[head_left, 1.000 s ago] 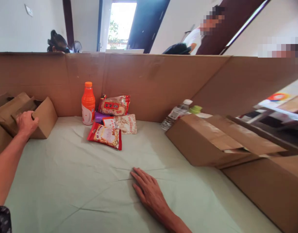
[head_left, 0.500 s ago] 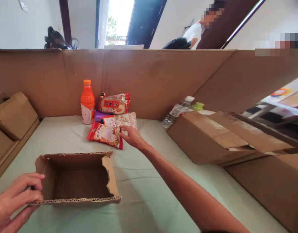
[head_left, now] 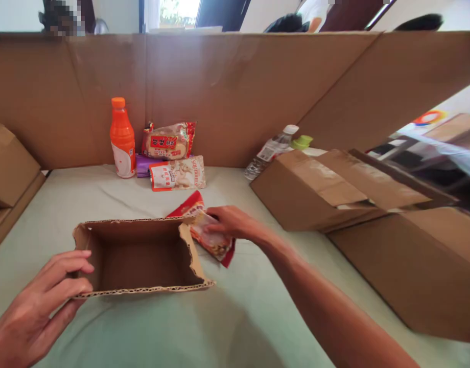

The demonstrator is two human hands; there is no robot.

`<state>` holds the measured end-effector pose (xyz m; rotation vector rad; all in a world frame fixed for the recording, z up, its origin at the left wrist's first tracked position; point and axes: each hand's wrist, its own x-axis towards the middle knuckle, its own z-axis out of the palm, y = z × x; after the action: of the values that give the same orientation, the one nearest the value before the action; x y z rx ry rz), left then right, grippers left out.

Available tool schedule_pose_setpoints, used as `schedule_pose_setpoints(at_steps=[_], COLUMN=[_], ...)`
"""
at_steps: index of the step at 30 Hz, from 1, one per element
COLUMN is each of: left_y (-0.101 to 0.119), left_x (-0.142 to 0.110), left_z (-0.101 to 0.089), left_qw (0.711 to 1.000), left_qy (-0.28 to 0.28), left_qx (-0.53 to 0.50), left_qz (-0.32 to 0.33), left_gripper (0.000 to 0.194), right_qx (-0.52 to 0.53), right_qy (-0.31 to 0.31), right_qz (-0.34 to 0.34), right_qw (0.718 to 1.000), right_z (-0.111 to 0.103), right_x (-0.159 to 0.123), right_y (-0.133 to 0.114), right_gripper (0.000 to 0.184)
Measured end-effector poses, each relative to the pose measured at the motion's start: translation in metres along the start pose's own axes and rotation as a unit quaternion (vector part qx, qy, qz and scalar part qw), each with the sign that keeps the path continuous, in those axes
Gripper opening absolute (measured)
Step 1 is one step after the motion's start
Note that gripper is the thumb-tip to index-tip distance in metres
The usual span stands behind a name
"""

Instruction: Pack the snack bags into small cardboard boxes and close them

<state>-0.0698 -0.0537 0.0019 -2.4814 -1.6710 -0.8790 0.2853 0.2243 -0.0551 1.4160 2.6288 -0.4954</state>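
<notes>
My left hand [head_left: 39, 301] grips the near left corner of a small open cardboard box [head_left: 143, 255] that stands on the pale green cloth. My right hand [head_left: 233, 223] is closed on a red snack packet [head_left: 208, 236], held just beside the box's right wall. Further back stand an orange drink bottle [head_left: 122, 138], a red-and-white snack bag [head_left: 168, 140] leaning on the cardboard wall, a flat snack packet [head_left: 177, 174] and a purple item [head_left: 143, 164] partly hidden behind it.
A tall cardboard wall [head_left: 235, 87] rings the cloth-covered surface [head_left: 235, 317]. Folded boxes [head_left: 13, 163] lie at the left, larger flattened boxes [head_left: 334, 189] at the right. A clear water bottle [head_left: 271, 149] and a green lid [head_left: 301, 141] lie behind them. People show beyond the wall.
The left hand drew the small box from the left pile to the front. The right hand left the cloth, reached to the snacks, took the red packet and brought it beside the box.
</notes>
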Motion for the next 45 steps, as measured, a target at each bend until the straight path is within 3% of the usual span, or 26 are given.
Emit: schedule_pose_setpoints(at_steps=[3,5,9,12,14,15,16,17,19,20,21,22,24,28,30,32,34,36,39,42,44,45], left_y=[0.011,0.017,0.023,0.024,0.025,0.025,0.026,0.026,0.026,0.026,0.026,0.026,0.026,0.027,0.027,0.026,0.026,0.026,0.026,0.026,0.026,0.025], left_x=[0.024,0.035,0.043,0.041,0.039,0.039,0.039,0.040,0.042,0.043,0.044,0.045,0.046,0.044,0.042,0.041,0.040,0.040,0.041,0.042,0.041,0.039], left_z=[0.009,0.016,0.027,0.031,0.031,0.031,0.031,0.031,0.031,0.031,0.032,0.032,0.033,0.034,0.034,0.033,0.033,0.035,0.037,0.037,0.038,0.039], left_qw=[0.999,0.998,0.997,0.997,0.997,0.997,0.997,0.997,0.997,0.997,0.997,0.997,0.997,0.997,0.997,0.997,0.996,0.996,0.995,0.994,0.994,0.995], left_qy=[-0.017,-0.018,-0.006,-0.014,-0.016,-0.018,-0.018,-0.018,-0.015,-0.014,-0.011,-0.007,-0.007,0.001,0.005,0.004,0.006,0.012,0.013,0.014,0.016,0.019], left_qx=[-0.019,-0.032,-0.050,-0.055,-0.060,-0.062,-0.064,-0.065,-0.064,-0.063,-0.062,-0.062,-0.058,-0.049,-0.050,-0.054,-0.060,-0.067,-0.073,-0.076,-0.073,-0.067], left_qz=[0.042,0.050,0.053,0.047,0.042,0.041,0.038,0.038,0.041,0.044,0.045,0.045,0.048,0.057,0.055,0.058,0.061,0.063,0.066,0.076,0.075,0.068], left_gripper=[0.022,0.022,0.020,0.022,0.023,0.022,0.022,0.021,0.021,0.021,0.021,0.021,0.021,0.020,0.019,0.019,0.021,0.022,0.022,0.021,0.021,0.021], right_qx=[0.120,0.189,0.199,0.201,0.194,0.212,0.252,0.307,0.416,0.447,0.459,0.457,0.417,0.186,0.038,-0.086,-0.164,-0.209,-0.250,-0.239,-0.186,-0.150], right_qy=[-0.015,-0.008,-0.004,0.015,0.061,0.117,0.200,0.300,0.508,0.575,0.603,0.611,0.586,0.470,0.344,0.181,0.040,-0.037,-0.086,-0.175,-0.198,-0.177], right_qz=[0.060,0.094,0.110,0.109,0.126,0.135,0.137,0.123,0.042,-0.013,-0.063,-0.105,-0.158,-0.214,-0.202,-0.164,-0.140,-0.152,-0.191,-0.228,-0.238,-0.237], right_qw=[0.991,0.977,0.974,0.973,0.971,0.961,0.937,0.895,0.753,0.685,0.650,0.638,0.677,0.836,0.916,0.966,0.976,0.965,0.945,0.928,0.932,0.943], right_z=[0.005,0.010,0.020,0.015,0.001,-0.010,-0.022,-0.036,-0.061,-0.070,-0.076,-0.078,-0.072,-0.048,-0.048,-0.058,-0.069,-0.074,-0.064,-0.053,-0.055,-0.059], right_x=[-0.046,-0.059,-0.047,-0.037,-0.043,-0.049,-0.056,-0.065,-0.081,-0.087,-0.092,-0.094,-0.093,-0.085,-0.087,-0.090,-0.090,-0.083,-0.063,-0.045,-0.044,-0.049], right_y=[0.037,0.046,0.034,0.023,0.021,0.019,0.017,0.012,-0.007,-0.020,-0.036,-0.052,-0.085,-0.128,-0.138,-0.143,-0.149,-0.156,-0.168,-0.173,-0.168,-0.162], right_gripper=[0.047,0.056,0.037,0.030,0.034,0.035,0.034,0.034,0.034,0.032,0.029,0.024,0.019,0.019,0.017,0.013,0.012,0.014,0.019,0.025,0.027,0.030])
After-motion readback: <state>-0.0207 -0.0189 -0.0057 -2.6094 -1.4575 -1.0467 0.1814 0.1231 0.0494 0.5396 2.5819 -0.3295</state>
